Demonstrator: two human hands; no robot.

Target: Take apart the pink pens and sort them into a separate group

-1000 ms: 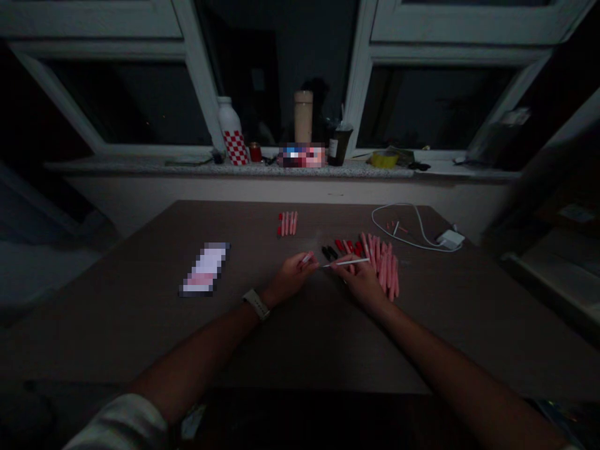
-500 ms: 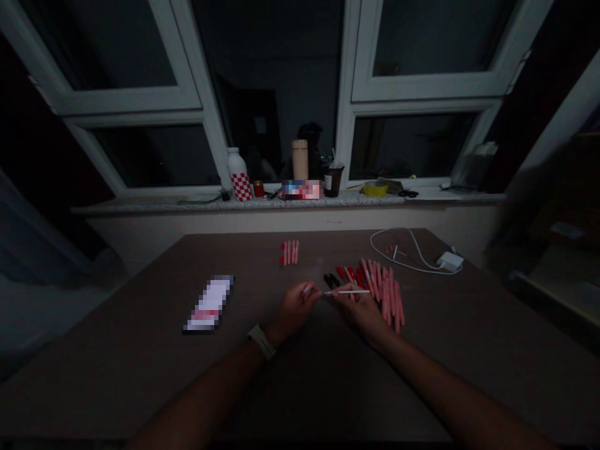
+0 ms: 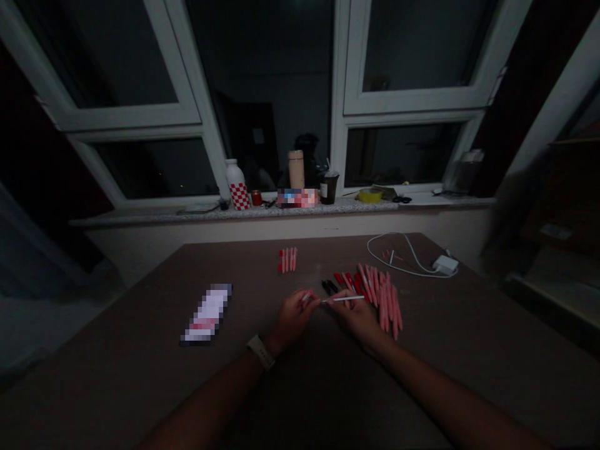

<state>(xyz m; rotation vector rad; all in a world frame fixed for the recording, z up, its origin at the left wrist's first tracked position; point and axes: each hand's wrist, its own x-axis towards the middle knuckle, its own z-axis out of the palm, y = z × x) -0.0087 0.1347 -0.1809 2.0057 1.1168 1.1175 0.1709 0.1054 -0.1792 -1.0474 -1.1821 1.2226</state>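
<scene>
My left hand (image 3: 291, 317) is closed, its fingertips pinching a small pink pen part (image 3: 307, 297). In my right hand (image 3: 360, 320) a thin white pen refill (image 3: 350, 298) is pinched, its tip pointing left toward the left fingertips. The two hands almost meet; whether the refill tip touches the pink part is too small to tell. Just right of and behind my right hand lies a pile of pink pen barrels (image 3: 388, 301). Beside it are red pen pieces (image 3: 345, 279) and black pieces (image 3: 330, 286). Farther back sits a short row of pink pens (image 3: 289, 259) with red ends.
A phone (image 3: 207, 314) with a lit, blurred screen lies on the table at left. At back right, a white charger (image 3: 445, 265) and its looped cable surround a few small pieces. The windowsill holds a checkered bottle (image 3: 238, 185), a tan flask (image 3: 296, 169), a drink cup (image 3: 329, 187) and yellow tape (image 3: 370, 196).
The camera view has tilted slightly, so the scene sits a little lower. Both hands keep their hold on the pink part and the refill, with little visible movement.
</scene>
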